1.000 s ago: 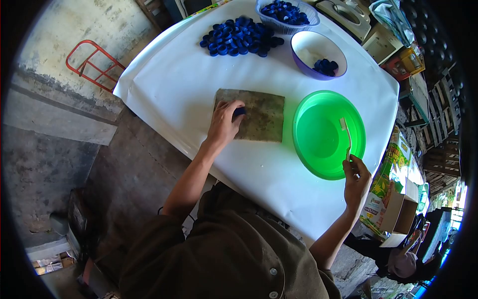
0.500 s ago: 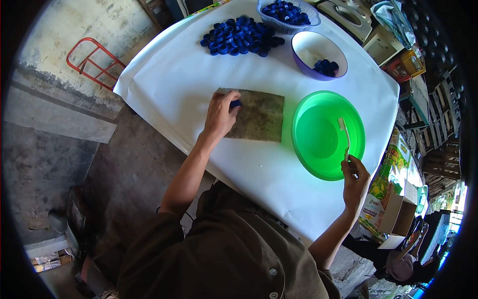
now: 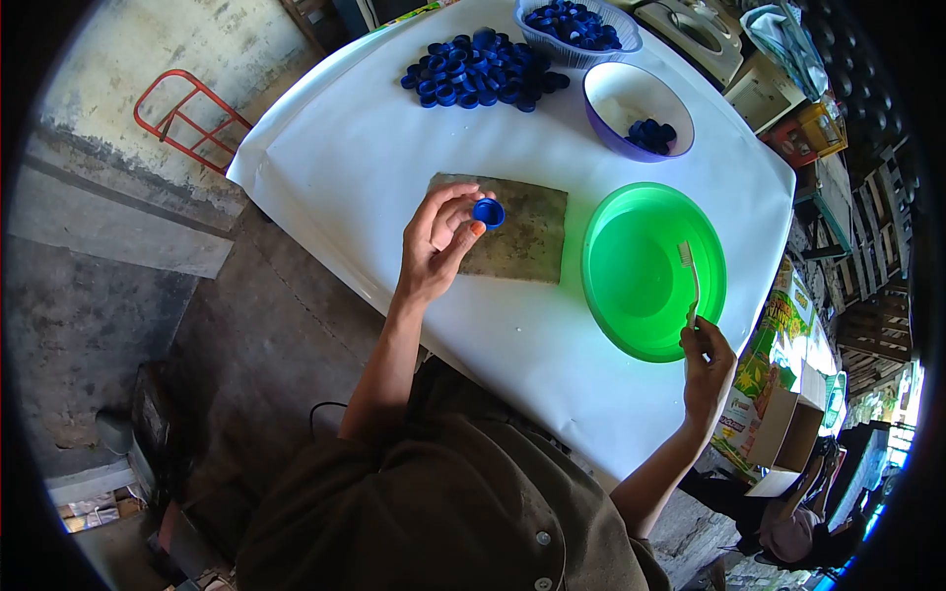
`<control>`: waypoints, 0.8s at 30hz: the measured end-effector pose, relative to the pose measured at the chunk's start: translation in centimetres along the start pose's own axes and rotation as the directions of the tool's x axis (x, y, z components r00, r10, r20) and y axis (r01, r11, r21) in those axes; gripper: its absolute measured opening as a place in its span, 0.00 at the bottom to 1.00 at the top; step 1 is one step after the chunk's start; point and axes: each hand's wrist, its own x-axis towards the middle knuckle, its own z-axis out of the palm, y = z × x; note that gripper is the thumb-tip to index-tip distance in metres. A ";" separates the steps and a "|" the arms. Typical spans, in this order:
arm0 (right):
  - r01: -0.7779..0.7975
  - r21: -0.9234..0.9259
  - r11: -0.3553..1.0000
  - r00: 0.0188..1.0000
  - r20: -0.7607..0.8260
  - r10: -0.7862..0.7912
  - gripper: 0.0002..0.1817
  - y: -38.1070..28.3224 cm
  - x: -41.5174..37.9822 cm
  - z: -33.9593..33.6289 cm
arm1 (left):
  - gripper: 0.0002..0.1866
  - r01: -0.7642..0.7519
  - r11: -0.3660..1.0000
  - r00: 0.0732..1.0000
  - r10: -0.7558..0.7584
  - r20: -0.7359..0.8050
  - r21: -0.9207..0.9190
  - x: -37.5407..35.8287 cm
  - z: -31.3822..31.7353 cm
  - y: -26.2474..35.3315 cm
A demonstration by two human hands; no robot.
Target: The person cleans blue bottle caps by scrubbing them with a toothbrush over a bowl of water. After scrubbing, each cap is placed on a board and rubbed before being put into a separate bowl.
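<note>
Blue cap (image 3: pixel 489 213) between left fingers (image 3: pixel 453 189); packaging (image 3: pixel 737 416) lettering illegibly small.

Glare whitens the far right edge, my tabletop (image 3: pixel 315 187) shines pale with a soft shadow beside my left hand (image 3: pixel 434 241), my shirt (image 3: pixel 424 512) sits dim, and fisheye distortion leaves 4 black corners.

Toothbrush (image 3: pixel 696 284) — its handle's end hidden by the right hand (image 3: pixel 708 362); basket (image 3: pixel 579 59) — cut off at top.

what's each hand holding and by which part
Left hand: a blue cap, by its outer edge. Right hand: a toothbrush, by the handle's end.
</note>
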 end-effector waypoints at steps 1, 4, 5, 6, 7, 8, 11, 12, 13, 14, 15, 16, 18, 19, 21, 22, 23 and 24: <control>-0.002 -0.011 1.000 1.000 0.007 0.002 0.16 0.0 0.0 0.1 | 0.19 0.006 0.998 1.000 -0.007 -0.007 -0.061 -0.2 0.1 0.2; -0.008 -0.023 1.000 1.000 0.016 0.008 0.16 -0.1 0.1 0.1 | 0.20 0.016 0.934 0.996 -0.048 0.080 0.357 -0.5 -0.3 -0.2; -0.010 -0.010 1.000 1.000 0.010 0.010 0.16 0.0 0.0 0.2 | 0.18 -0.014 0.871 0.992 -0.048 0.113 0.492 -0.7 -0.4 -0.9; -0.011 0.004 1.000 1.000 0.001 0.011 0.16 0.1 0.0 0.2 | 0.17 -0.061 0.797 0.986 -0.046 0.161 0.601 -1.2 -0.3 -1.0; 0.000 -0.013 1.000 1.000 0.003 0.000 0.16 0.0 0.2 0.2 | 0.15 -0.115 0.710 0.976 -0.049 0.212 0.695 -1.7 -0.1 -1.1; 0.008 -0.034 0.999 1.000 0.006 -0.008 0.16 0.0 0.2 0.1 | 0.16 -0.030 0.734 0.974 -0.131 0.186 0.678 -2.4 0.3 -1.4; 0.026 -0.043 0.999 1.000 0.005 -0.025 0.16 0.6 0.1 0.0 | 0.17 -0.114 0.664 0.971 -0.081 0.223 0.739 -3.7 0.5 -3.3; 0.032 -0.037 0.999 0.999 0.003 -0.032 0.16 0.7 0.2 0.0 | 0.17 -0.167 0.534 0.967 -0.075 0.243 0.829 -3.9 0.9 -3.0; 0.029 -0.039 0.999 1.000 0.006 -0.029 0.16 0.6 0.1 0.0 | 0.16 -0.167 0.497 0.968 -0.082 0.237 0.852 -3.8 1.2 -2.8; 0.027 -0.040 0.999 1.000 0.009 -0.026 0.16 0.4 0.1 0.0 | 0.16 -0.167 0.459 0.969 -0.087 0.231 0.873 -3.7 1.4 -2.6; 0.024 -0.041 0.999 1.000 0.011 -0.023 0.16 0.1 0.1 0.0 | 0.15 -0.168 0.420 0.970 -0.091 0.226 0.892 -3.6 1.6 -2.6; 0.006 -0.031 0.999 1.000 0.011 -0.005 0.17 -0.1 0.1 0.0 | 0.15 -0.142 0.377 0.979 -0.083 0.186 0.915 -3.2 1.3 -2.8; -0.035 -0.012 0.999 0.999 0.015 0.035 0.18 -0.3 0.0 -0.1 | 0.15 -0.082 0.289 0.992 -0.066 0.105 0.954 -1.7 0.3 -3.6; -0.032 -0.012 0.999 0.999 0.014 0.032 0.18 -0.2 -0.1 -0.1 | 0.15 -0.074 0.323 0.994 -0.048 0.094 0.944 -1.0 -0.1 -3.9; -0.021 -0.009 1.000 1.000 0.010 0.021 0.18 0.0 0.0 -0.1 | 0.15 -0.060 0.388 0.998 -0.010 0.070 0.920 0.6 -0.9 -4.7; -0.013 -0.017 1.000 1.000 0.013 0.013 0.17 0.1 0.1 -0.1 | 0.11 -0.061 0.400 0.998 0.007 0.063 0.914 1.4 -1.1 -5.0; -0.007 -0.026 1.000 1.000 0.017 0.007 0.17 0.2 0.1 -0.1 | 0.10 -0.062 0.389 0.998 0.006 0.065 0.919 2.0 -1.3 -5.2; 0.001 -0.035 0.999 1.000 0.022 0.000 0.16 0.2 0.2 0.0 | 0.08 -0.064 0.378 0.998 0.005 0.067 0.924 2.6 -1.5 -5.4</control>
